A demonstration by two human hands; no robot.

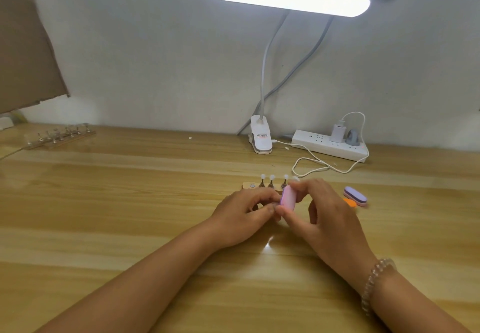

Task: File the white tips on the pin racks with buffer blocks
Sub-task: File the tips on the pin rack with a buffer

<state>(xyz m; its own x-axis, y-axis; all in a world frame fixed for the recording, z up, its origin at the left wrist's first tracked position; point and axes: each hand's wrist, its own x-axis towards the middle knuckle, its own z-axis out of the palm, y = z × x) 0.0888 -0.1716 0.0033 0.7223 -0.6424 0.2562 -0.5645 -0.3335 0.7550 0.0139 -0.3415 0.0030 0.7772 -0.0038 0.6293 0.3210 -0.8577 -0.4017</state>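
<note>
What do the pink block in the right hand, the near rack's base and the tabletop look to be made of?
Pink block: likely foam with a matte abrasive skin; rounded edges, no glare. Near rack's base: pale wood by its colour, though small and blurred. Tabletop: wood-grain with a glossy finish, bright glare on it; solid or laminate, unclear.

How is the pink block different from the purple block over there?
The pink rounded buffer block is held in the right hand; the purple rounded buffer block lies on the wooden table, with no hand on it. The pink one is tipped up on end, while the purple one lies flat, partly over a small orange thing. Both are oblong with rounded ends.
</note>
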